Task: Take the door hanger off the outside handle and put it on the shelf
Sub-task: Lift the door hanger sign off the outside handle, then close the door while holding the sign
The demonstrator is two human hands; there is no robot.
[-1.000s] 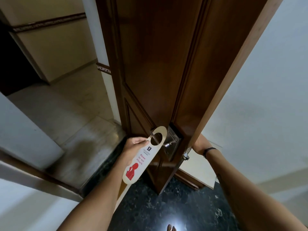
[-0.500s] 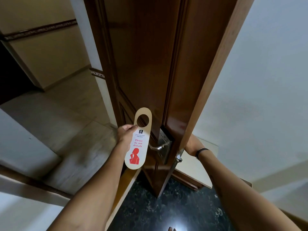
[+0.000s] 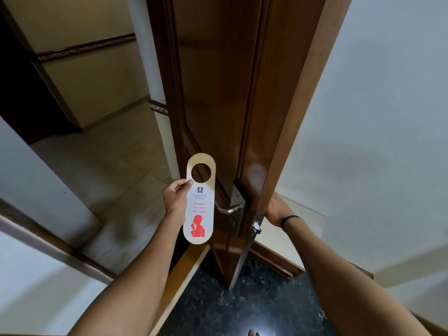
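Observation:
My left hand (image 3: pixel 175 197) pinches the left edge of a white door hanger (image 3: pixel 199 209) with red "Please do not disturb" print and a round hole at its top. The hanger is upright, free of the silver outside handle (image 3: pixel 228 210), just left of it. My right hand (image 3: pixel 275 209) reaches behind the open dark wooden door (image 3: pixel 218 93), mostly hidden by the door's edge; what it holds cannot be seen. No shelf is in view.
The door stands ajar toward me, its edge (image 3: pixel 298 117) in the middle of the view. A beige tiled corridor floor (image 3: pixel 101 170) lies beyond the threshold at left. Black marble floor (image 3: pixel 237 306) is below. A white wall (image 3: pixel 388 117) fills the right.
The hanger came off the handle; my left hand lifted it and drew it left, turning it upright. My right hand stayed behind the door's edge.

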